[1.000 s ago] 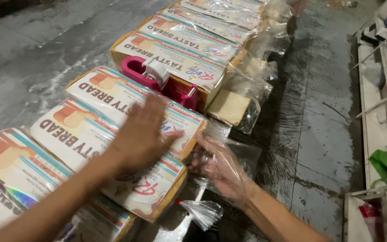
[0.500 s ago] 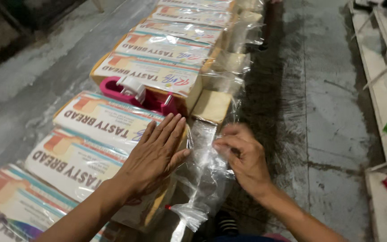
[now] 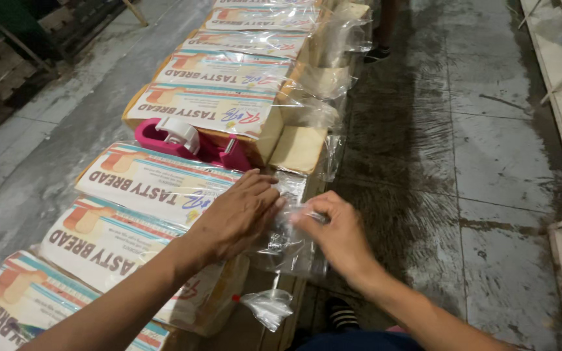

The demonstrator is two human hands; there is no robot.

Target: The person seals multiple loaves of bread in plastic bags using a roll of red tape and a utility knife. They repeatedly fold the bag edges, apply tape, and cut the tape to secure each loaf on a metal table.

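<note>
Both hands meet over a row of bagged bread loaves. Left hand lies flat, fingers spread, pressing on the nearest clear printed plastic bag holding a sliced loaf. Right hand pinches the loose, crumpled clear open end of that bag between thumb and fingers, just beside the left fingertips. Beyond them a pink plastic tape dispenser rests between loaves. Farther off, more bagged loaves line up along the wet grey concrete floor.
</note>
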